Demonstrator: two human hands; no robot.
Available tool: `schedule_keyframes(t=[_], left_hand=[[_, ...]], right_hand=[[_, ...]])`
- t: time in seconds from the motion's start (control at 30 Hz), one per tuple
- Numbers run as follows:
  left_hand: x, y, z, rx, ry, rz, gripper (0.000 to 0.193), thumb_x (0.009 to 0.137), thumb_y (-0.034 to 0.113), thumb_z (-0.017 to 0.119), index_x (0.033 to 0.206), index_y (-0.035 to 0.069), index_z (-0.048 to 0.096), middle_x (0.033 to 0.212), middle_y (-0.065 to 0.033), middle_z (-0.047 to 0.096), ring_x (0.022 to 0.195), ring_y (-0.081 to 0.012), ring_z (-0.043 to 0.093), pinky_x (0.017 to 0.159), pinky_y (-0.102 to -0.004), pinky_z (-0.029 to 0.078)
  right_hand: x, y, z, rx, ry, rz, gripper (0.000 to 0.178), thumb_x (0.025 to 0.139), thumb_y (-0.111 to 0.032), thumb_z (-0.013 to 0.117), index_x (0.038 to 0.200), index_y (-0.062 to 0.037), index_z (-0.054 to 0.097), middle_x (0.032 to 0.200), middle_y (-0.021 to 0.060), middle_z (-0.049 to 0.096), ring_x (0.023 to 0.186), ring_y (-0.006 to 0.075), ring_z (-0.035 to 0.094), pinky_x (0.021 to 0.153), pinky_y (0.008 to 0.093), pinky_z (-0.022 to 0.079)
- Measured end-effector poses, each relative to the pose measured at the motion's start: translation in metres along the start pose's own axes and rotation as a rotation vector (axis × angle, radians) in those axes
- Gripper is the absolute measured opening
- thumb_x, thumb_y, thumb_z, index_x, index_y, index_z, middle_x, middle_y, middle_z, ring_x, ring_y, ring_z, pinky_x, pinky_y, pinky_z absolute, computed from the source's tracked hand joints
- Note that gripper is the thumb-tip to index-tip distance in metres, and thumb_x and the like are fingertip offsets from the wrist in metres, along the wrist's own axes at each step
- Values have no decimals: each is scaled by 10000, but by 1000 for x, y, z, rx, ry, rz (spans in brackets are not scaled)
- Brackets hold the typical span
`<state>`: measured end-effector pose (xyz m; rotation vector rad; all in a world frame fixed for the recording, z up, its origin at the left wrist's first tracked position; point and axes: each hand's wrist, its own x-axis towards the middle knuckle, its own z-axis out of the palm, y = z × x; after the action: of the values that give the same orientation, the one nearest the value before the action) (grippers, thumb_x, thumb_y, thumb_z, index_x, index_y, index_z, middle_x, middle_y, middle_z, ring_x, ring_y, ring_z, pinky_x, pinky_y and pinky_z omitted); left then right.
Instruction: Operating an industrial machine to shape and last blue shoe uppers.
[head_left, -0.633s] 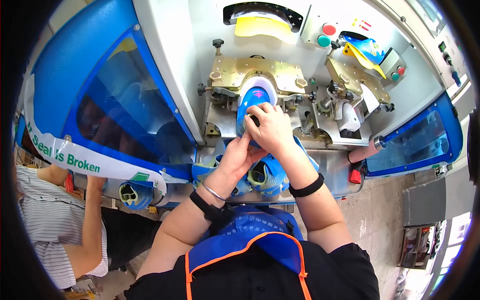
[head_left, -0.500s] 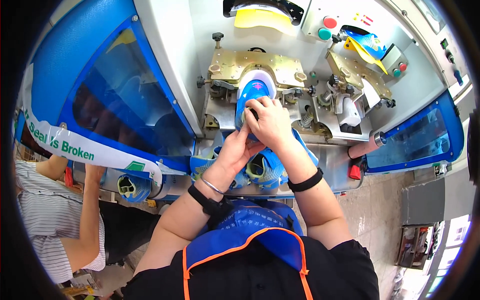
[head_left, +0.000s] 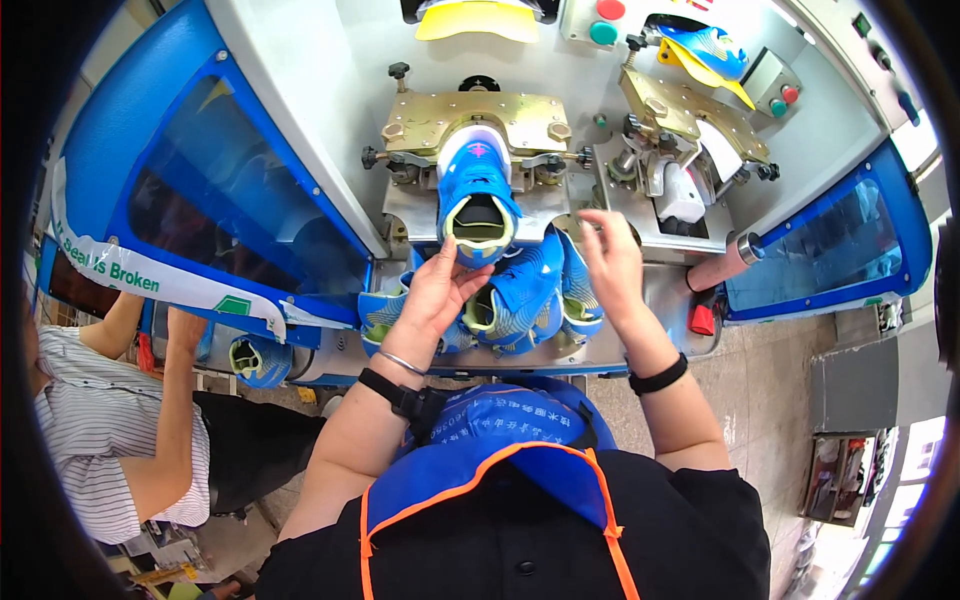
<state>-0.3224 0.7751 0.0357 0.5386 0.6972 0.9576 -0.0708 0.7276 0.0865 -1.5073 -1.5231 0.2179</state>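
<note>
In the head view, a white tape band (head_left: 150, 283) with bold green printing runs along the lower edge of the blue machine door (head_left: 110, 125) on the left; its letters are clear, with a green block near the right end. White characters, partly lost in folds, cross the blue cloth (head_left: 505, 418) at the person's waist, above the orange-edged apron (head_left: 425, 482). A small pink mark sits toward the toe of the blue shoe (head_left: 477, 182).

That shoe lies toe-in at the brass-coloured clamp (head_left: 480, 108), its opening facing the person. The left hand (head_left: 440, 288) has its thumb against the heel and its fingers curled under it, hiding part of the back. The right hand (head_left: 612, 262) is apart from the shoe, loosely open with fingers slightly bent, and has hold of nothing.

More blue shoes (head_left: 530, 285) crowd the ledge between the person and the clamp, just below the left hand's shoe. A red button (head_left: 610, 9) and a green button (head_left: 603, 33) are on the back wall; a second clamp station (head_left: 665, 125) stands to the right. At far left, a co-worker in a striped shirt (head_left: 90, 430) is near another shoe (head_left: 260, 362).
</note>
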Motion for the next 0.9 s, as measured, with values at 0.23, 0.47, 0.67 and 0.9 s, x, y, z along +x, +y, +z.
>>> schedule_keyframes(t=[0.23, 0.47, 0.67, 0.9], left_hand=[[12, -16, 0, 52, 57, 24, 500, 964, 448, 563, 1235, 28, 541, 1104, -130, 644, 948, -260, 669, 827, -345, 573], [-18, -36, 21, 210, 106, -82, 417, 965, 438, 569, 939, 22, 595, 905, -131, 692, 769, -222, 697, 664, -304, 567], [-55, -54, 108, 331, -294, -154, 434, 987, 283, 563, 1295, -20, 516, 1229, -178, 610, 1112, -266, 626, 915, -400, 534], [-60, 12, 131, -187, -220, 13, 300, 991, 177, 557, 1268, 62, 561, 1197, -77, 636, 1066, -197, 636, 908, -372, 548]], right_hand=[[-86, 113, -21, -174, -326, 363, 462, 869, -431, 672, 1110, -42, 608, 1021, 168, 677, 982, 294, 666, 834, 377, 510], [-88, 110, -76, 584, -183, 563, 284, 911, -297, 675, 1012, -41, 609, 803, -12, 591, 700, 81, 550, 600, 222, 446], [-113, 48, -101, 1500, -400, 642, 508, 954, -508, 525, 1248, -94, 503, 1032, 56, 629, 757, 184, 640, 500, 286, 521], [-51, -29, -94, 127, 81, -686, 669, 697, -320, 817, 1251, -88, 522, 1089, 118, 589, 747, 162, 576, 644, 296, 484]])
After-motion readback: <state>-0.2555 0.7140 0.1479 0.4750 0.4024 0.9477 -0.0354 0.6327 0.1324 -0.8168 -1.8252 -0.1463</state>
